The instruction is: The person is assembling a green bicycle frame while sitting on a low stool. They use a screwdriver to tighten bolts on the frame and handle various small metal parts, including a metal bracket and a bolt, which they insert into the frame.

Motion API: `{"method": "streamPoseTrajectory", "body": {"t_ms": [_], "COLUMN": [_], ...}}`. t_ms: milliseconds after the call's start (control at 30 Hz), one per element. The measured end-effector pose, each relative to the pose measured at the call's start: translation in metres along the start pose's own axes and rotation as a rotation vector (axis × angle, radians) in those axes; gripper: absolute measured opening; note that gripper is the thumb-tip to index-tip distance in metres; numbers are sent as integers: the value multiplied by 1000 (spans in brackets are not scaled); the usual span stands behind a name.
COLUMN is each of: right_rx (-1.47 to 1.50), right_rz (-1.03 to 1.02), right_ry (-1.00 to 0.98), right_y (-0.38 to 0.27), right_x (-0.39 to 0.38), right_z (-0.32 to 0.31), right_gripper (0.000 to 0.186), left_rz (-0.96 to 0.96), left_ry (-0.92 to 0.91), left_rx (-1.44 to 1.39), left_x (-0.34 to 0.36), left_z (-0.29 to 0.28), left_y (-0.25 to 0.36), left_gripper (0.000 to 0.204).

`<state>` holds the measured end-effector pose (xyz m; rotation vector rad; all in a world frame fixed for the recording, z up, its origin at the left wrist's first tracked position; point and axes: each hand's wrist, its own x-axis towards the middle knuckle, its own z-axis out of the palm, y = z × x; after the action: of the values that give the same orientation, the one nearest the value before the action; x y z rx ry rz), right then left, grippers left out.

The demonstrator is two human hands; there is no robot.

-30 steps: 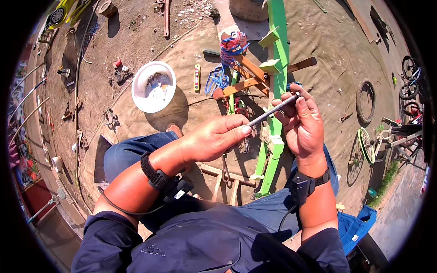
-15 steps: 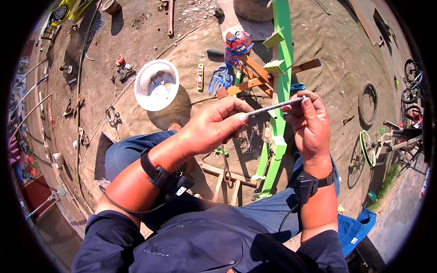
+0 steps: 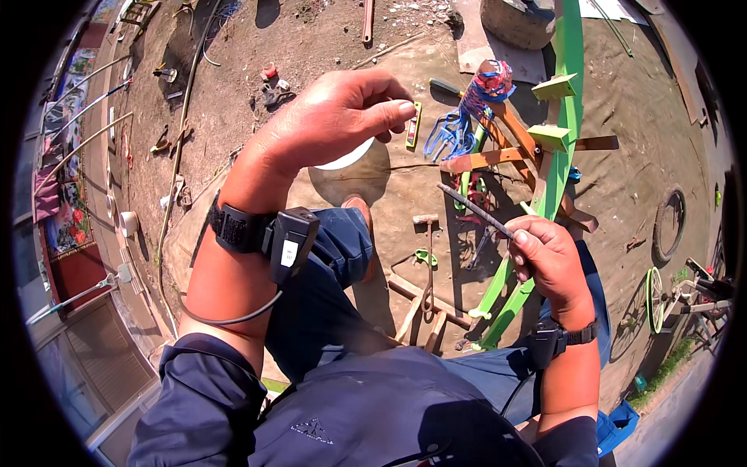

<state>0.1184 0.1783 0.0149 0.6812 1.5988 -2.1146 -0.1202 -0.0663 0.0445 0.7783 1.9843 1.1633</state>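
Note:
A thin dark grey metal rod (image 3: pixel 475 208) is gripped near one end between the thumb and fingers of my right hand (image 3: pixel 547 255). Its other end points free, up and to the left, above the ground. My left hand (image 3: pixel 350 117) is raised over a white basin (image 3: pixel 347 158) and covers most of it. Thumb and index finger come together there; whatever may lie between them cannot be made out. Close to those fingertips, on the ground, is a yellow-green spirit level (image 3: pixel 413 124). Right of the rod stands a long green metal frame (image 3: pixel 569 117).
Brown wooden bars (image 3: pixel 498 158) and a bundle of blue and red cord (image 3: pixel 459 128) lie against the frame. A hammer (image 3: pixel 427 257) and a wooden frame (image 3: pixel 412 292) are near my legs. At the right are a tyre (image 3: pixel 668 222) and bicycle parts (image 3: pixel 657 300).
My left hand has let go of the rod and moved up and left, over the basin. My right hand has lowered, still holding the rod, which now tilts the other way. The view has shifted left.

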Motion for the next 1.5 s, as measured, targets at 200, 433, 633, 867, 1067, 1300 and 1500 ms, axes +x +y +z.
{"method": "streamPoseTrajectory", "body": {"t_ms": [200, 433, 633, 867, 1067, 1300, 1500], "right_rx": [181, 179, 199, 176, 108, 100, 105], "right_rz": [81, 220, 261, 250, 217, 164, 195], "right_ry": [43, 57, 81, 128, 132, 164, 168], "right_y": [5, 8, 5, 6, -2, -7, -10], "right_x": [15, 44, 64, 74, 85, 100, 107], "right_z": [1, 2, 2, 4, 5, 0, -3], "right_gripper": [22, 28, 29, 28, 27, 27, 27], "left_rz": [-373, -644, -611, -620, -654, -644, -703], "left_ry": [92, -65, -13, 74, 46, 126, 259], "left_rx": [313, 358, 535, 690, 586, 612, 616], "left_x": [14, 19, 25, 31, 30, 52, 58], "left_z": [-86, -63, -48, -30, -13, -9, -26], "left_y": [-89, -224, -277, -330, -354, -363, -380], "left_gripper": [23, 25, 21, 21, 23, 25, 27]}}
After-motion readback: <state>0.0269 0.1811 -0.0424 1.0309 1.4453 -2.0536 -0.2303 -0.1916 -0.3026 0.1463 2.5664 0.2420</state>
